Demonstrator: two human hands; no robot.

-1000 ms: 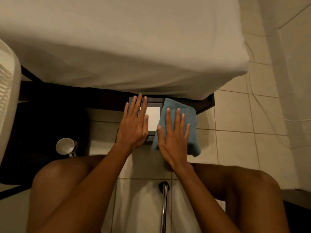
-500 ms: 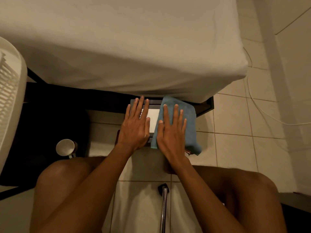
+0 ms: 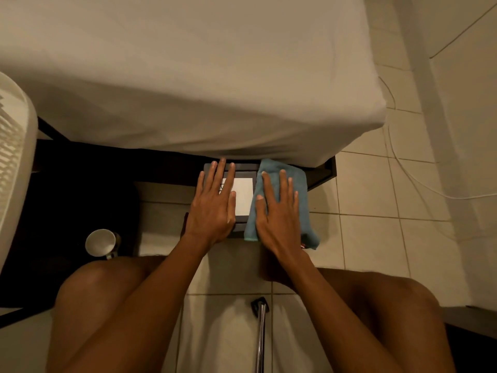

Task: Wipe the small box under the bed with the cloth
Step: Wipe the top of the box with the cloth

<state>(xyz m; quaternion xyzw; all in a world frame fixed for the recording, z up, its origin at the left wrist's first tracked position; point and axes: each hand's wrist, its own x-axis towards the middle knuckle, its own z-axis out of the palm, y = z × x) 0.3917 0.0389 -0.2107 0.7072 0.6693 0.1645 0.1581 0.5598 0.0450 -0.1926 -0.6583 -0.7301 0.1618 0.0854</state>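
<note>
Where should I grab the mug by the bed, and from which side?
Take the mug by its handle, which seems to stick out at its lower right, toward the left knee. Come in from that side with the left hand. The mug appears to lie tipped, mouth facing up at the camera, so the rim is a fallback pinch. Dim light there makes the handle hard to confirm.

I'm getting one head view, looking steeply down and forward over my knees, sitting close above the bed point(image 3: 188, 76) edge.

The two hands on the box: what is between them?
In the head view, a strip of the box's white label shows between the left hand and the right hand, which presses the blue cloth.
</note>
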